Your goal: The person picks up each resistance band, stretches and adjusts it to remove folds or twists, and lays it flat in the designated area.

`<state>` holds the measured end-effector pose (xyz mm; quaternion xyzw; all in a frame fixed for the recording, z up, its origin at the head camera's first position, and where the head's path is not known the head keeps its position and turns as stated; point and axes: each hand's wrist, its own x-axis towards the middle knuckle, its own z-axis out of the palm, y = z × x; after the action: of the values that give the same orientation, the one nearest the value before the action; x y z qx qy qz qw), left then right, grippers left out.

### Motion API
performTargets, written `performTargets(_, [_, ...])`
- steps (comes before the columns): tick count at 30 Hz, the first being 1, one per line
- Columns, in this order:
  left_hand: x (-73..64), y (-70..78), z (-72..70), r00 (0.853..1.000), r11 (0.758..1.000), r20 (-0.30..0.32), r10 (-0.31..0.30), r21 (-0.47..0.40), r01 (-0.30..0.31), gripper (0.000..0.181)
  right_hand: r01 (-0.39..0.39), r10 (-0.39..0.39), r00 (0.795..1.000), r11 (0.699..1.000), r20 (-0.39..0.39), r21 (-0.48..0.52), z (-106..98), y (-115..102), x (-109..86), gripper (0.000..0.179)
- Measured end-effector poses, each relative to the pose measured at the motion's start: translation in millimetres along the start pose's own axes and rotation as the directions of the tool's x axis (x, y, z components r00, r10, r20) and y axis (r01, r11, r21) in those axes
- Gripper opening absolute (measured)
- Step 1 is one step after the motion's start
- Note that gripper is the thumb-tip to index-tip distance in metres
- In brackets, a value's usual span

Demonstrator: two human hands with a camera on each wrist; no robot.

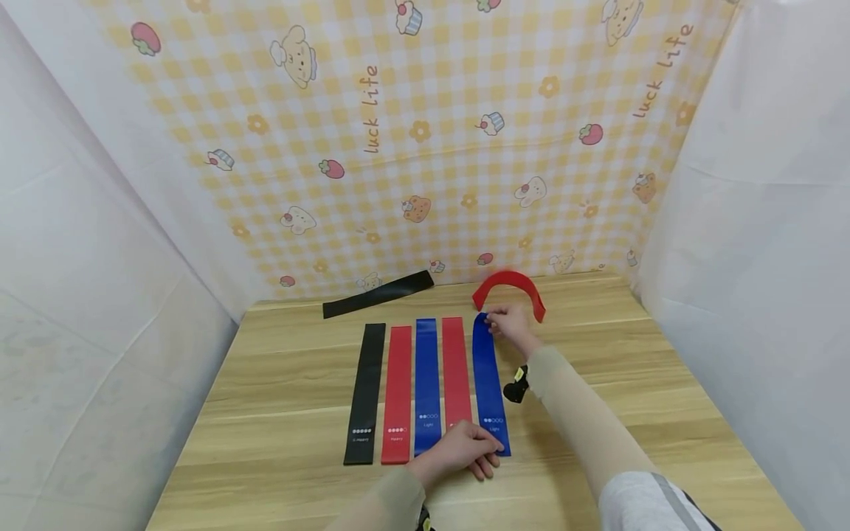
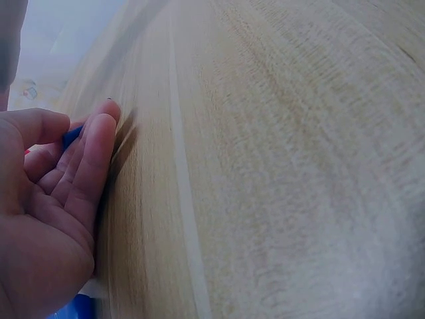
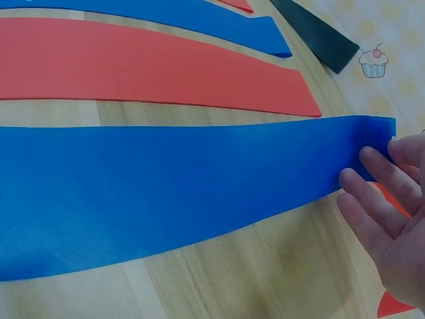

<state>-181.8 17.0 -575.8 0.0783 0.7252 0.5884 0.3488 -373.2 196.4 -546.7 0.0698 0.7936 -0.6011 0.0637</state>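
A blue resistance band (image 1: 489,376) marked "Light" lies lengthwise at the right end of a row of bands. My right hand (image 1: 510,328) pinches its far end between thumb and fingers, and that end curves up in the right wrist view. At the near end, my left hand (image 1: 460,448) pinches the same band; only a small blue bit shows between thumb and fingers in the left wrist view. My left hand also covers the near end of the neighbouring red band (image 1: 456,369).
Further left in the row lie another blue band (image 1: 426,369), a red one (image 1: 398,383) and a black one (image 1: 367,383). Behind them, a black band (image 1: 378,294) lies slanted, and a red band (image 1: 511,278) arches near the patterned backdrop (image 1: 451,162). White sheets flank the wooden table (image 1: 265,413).
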Motion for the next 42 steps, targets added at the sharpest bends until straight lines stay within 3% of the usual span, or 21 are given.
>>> performTargets(9, [0.7,0.7,0.2,1.0,1.0,-0.005,-0.002,0.0,0.002,0.02,-0.035,0.036,0.999,0.998,0.016,-0.053,6,4,-1.4,0.027])
performTargets(14, [0.0,1.3,-0.5,1.0,1.0,0.006,0.005,-0.014,-0.005,0.02,-0.077,0.083,0.994,0.994,0.068,-0.084,7,4,-3.7,0.036])
performTargets(21, [0.0,1.5,-0.6,1.0,1.0,0.008,0.016,-0.008,-0.016,0.021,-0.081,0.091,0.99,0.993,0.109,-0.091,6,8,-1.4,0.05])
performTargets(30, [-1.4,1.4,-1.4,0.999,0.999,-0.005,0.035,0.037,-0.035,0.02,-0.102,0.113,0.985,0.991,0.13,-0.086,3,10,0.6,0.044])
performTargets(33, [-1.2,0.7,-1.0,0.999,0.997,-0.006,0.041,0.062,-0.041,0.02,-0.082,0.086,0.993,0.995,0.08,-0.055,-1,11,2.5,0.04])
performTargets(36, [-0.7,0.3,-0.7,0.999,0.996,-0.007,0.043,0.077,-0.042,0.02,-0.057,0.057,0.998,0.998,-0.021,0.026,-8,11,4.3,0.036])
performTargets(42, [-0.7,-1.3,-0.1,0.998,0.997,-0.019,0.053,0.064,-0.052,0.02,-0.025,0.08,0.971,0.972,-0.225,0.235,-25,12,3.9,0.04])
